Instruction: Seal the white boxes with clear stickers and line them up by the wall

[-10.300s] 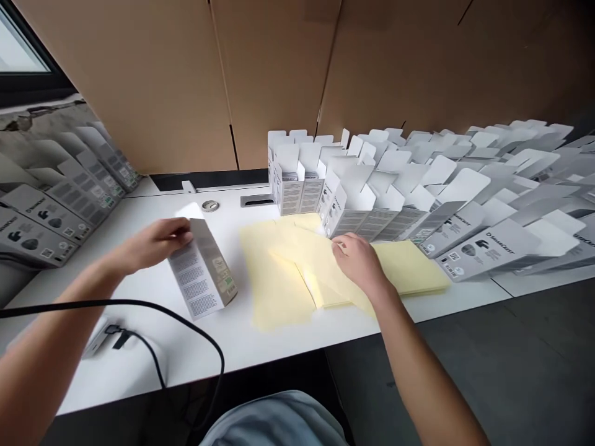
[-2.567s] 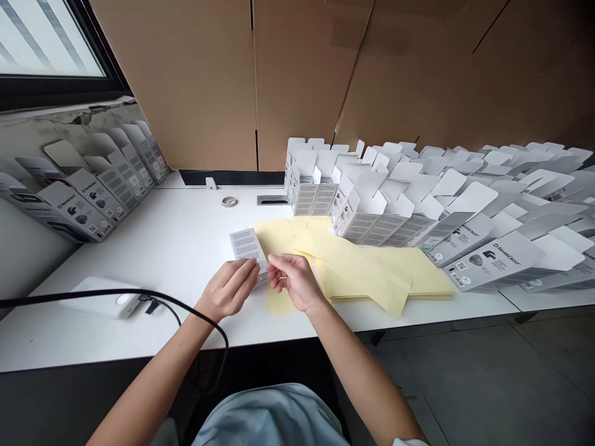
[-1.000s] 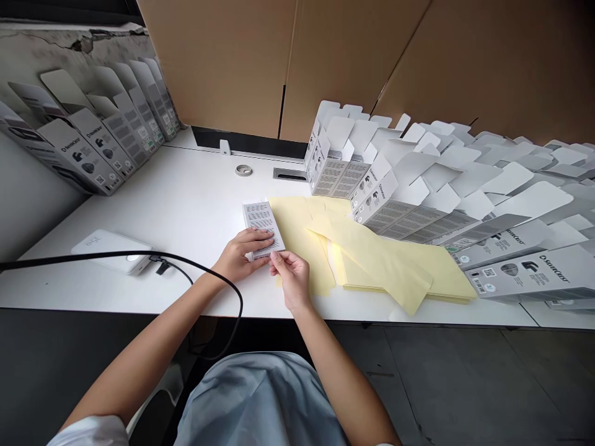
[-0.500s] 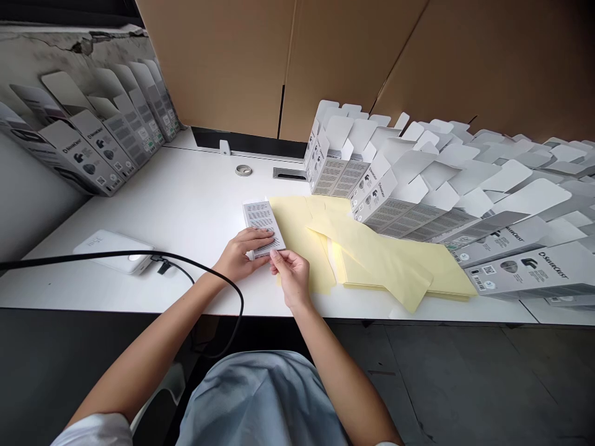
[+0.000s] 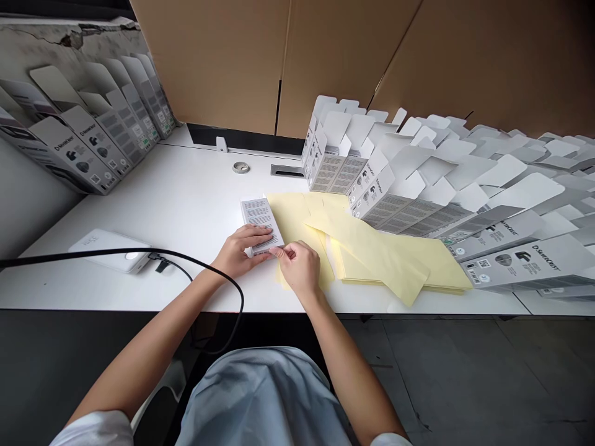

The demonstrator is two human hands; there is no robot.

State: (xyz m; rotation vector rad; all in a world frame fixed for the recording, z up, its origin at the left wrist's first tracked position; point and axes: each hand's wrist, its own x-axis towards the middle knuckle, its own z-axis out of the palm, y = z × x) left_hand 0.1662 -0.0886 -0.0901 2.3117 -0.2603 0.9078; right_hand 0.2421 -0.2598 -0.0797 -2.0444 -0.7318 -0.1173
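Note:
A small white printed box (image 5: 258, 215) lies on the table with its text-covered side up, its right edge against yellow paper (image 5: 290, 207). Across its near left part rests my left hand (image 5: 242, 249), fingers on top and thumb at the near end, gripping it. My right hand (image 5: 301, 267) is at the near right corner, fingers curled and thumb pressed to the box's near end. What lies under its curled fingers is hidden.
Open-topped printed cartons (image 5: 400, 192) crowd the right side; more cartons (image 5: 88, 145) stand at the back left. A yellow paper stack (image 5: 441, 263) lies right of my hands. A white power bank (image 5: 109, 248), a black cable (image 5: 186, 253) and a tape roll (image 5: 241, 168) are on the table.
My right hand has shifted slightly right and turned, its thumb now at the box's near corner. My left hand keeps its hold. The whole view has shifted a little.

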